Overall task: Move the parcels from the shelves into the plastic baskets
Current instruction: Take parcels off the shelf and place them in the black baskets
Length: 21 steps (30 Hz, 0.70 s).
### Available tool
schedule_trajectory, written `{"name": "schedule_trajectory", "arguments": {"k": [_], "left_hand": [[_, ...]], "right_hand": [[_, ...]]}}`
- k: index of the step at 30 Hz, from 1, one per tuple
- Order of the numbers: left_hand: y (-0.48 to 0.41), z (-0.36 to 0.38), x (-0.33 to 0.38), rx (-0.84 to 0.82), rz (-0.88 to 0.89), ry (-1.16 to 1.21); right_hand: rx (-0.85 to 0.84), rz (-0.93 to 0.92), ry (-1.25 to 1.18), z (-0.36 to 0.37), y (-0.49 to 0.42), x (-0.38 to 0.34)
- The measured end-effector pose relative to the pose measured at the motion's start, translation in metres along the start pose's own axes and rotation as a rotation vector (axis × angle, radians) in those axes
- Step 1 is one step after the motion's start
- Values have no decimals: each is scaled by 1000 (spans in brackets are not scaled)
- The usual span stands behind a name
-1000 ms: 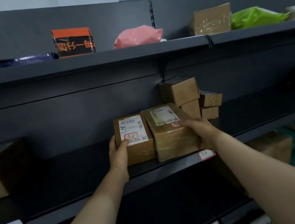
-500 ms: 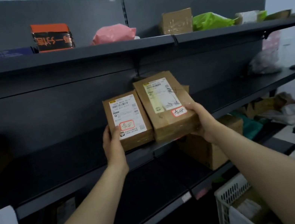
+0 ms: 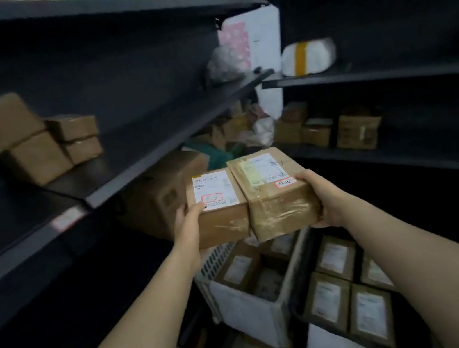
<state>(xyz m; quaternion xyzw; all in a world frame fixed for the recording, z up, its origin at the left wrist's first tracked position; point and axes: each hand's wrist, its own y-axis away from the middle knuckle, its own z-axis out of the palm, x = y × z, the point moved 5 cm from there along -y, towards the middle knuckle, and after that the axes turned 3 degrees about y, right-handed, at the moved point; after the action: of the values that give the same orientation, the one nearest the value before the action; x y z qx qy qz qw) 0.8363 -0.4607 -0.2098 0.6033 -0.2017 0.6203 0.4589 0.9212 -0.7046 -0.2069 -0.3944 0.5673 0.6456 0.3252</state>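
Head camera, looking down: I hold two taped cardboard parcels side by side, pressed flank to flank, above the baskets. My left hand (image 3: 189,220) grips the left parcel (image 3: 224,220) at its near left corner, thumb curled over the top by the white label (image 3: 215,188), the other fingers hidden along the side and underneath. My right hand (image 3: 323,200) grips the right parcel (image 3: 280,207) at its near right corner, thumb on top beside a red-edged sticker (image 3: 286,182), the other fingers wrapped below. Both parcels are off the shelves and in the air, above the far end of the white basket (image 3: 245,303), which already has several boxes in it. Just to its right sits a dark basket (image 3: 296,300) with a layer of labelled boxes lying flat. More brown boxes (image 3: 29,141) sit on the shelf (image 3: 155,144) to my left, so I judge the task to be partway through. The step in hand is the carry to the basket: picking is done, placing is not. Next I reckon I need to lower the pair towards a basket. Since each hand has only one corner, the squeeze between the two boxes seems to do part of the holding, and if I ease it too early one could tip. The white basket looks fairly full, so I would aim for a gap or set them on top, one at a time, letting go only once each rests.
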Motion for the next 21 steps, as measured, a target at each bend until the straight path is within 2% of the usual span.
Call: {"name": "schedule_trajectory", "arguments": {"k": [5, 12, 21], "left_hand": [[-11, 131, -84, -154, -216, -162], [9, 275, -190, -360, -352, -339], [17, 382, -293, -555, -422, -534]], "right_hand": [[205, 82, -62, -144, -13, 38], [459, 121, -99, -308, 3, 92], [806, 299, -152, -434, 14, 184]]}}
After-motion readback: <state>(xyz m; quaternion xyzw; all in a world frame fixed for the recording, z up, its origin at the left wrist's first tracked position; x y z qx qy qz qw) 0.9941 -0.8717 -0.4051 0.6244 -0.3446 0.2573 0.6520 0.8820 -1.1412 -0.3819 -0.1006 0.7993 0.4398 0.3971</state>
